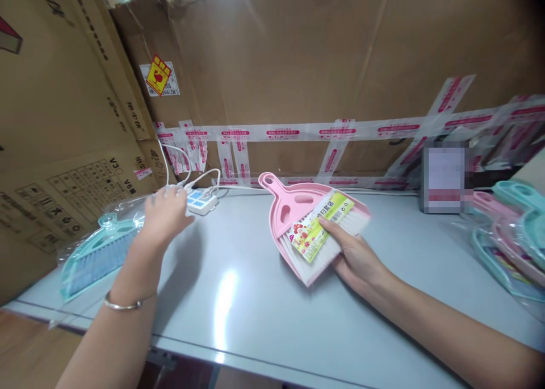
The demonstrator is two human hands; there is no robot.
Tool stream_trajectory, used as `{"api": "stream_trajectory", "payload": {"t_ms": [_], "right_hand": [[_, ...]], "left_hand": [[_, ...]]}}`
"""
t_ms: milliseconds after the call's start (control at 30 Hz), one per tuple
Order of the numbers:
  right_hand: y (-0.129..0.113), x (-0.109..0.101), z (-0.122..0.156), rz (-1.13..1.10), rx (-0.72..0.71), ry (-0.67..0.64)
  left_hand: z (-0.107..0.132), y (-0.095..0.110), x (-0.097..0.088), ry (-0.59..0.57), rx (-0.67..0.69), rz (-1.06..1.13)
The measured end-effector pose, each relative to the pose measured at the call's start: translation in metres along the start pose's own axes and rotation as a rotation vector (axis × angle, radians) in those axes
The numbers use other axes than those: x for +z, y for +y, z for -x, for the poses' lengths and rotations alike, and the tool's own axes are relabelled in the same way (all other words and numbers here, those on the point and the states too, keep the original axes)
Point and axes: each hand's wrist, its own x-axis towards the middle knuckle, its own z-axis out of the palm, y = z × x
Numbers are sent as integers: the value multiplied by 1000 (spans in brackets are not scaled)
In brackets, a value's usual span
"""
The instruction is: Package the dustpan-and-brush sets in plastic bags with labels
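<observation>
My right hand (355,258) grips a pink dustpan (293,197) at its lower right side, thumb on top and fingers beneath. A brush with white bristles (356,221) is nested in the pan, and a yellow-green card label (321,226) lies across it. The dustpan's looped handle points up and to the left. My left hand (165,216) is held over the left of the table with fingers stretched forward and thumb apart, holding nothing visible. Beside it lies a teal dustpan with a blue-bristled brush (100,261) in clear plastic, partly hidden by my forearm.
A white power strip (203,201) with plugged-in cables sits just beyond my left hand. Large cardboard boxes (272,48) wall the back and left of the grey table (242,321). A blurred-out device (445,179) stands back right, near stacked teal and pink dustpans (517,235).
</observation>
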Motion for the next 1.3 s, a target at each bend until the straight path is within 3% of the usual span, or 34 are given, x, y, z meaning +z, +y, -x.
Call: {"api": "stream_trajectory", "payload": {"t_ms": [100,200,367,500,600,700,833,933,1000,1100,1200,1300], "right_hand": [[-1,-1,1,8,4,-29],[-3,0,5,25,25,-19],[-5,0,11,17,42,-50],[-7,-1,11,15,26,-67],[-16,-2,9,38,-17,-44],[-32,-2,4,45,-115,-4],[-55,-7,-5,28,-237,34],[-66,-19,-11,48,-261,56],[-69,-29,-14,80,-272,88],[-72,-42,-19,141,-287,122],[-75,-45,-21,185,-257,120],[-77,-40,-17,231,-224,129]], "left_hand": [[-5,-22,-5,-109,-147,-387],[-2,-28,-4,-182,-151,-608],[9,-32,-8,-157,-54,-661],[21,-29,-25,-93,3,-678],[38,-10,-36,28,11,-676],[60,25,-28,106,87,-591],[81,79,7,-132,315,-324],[79,98,17,-291,458,-32],[68,90,7,-292,529,143],[46,52,-19,-235,573,219],[32,10,-34,-412,524,37],[36,-8,-26,-554,471,-154]]}}
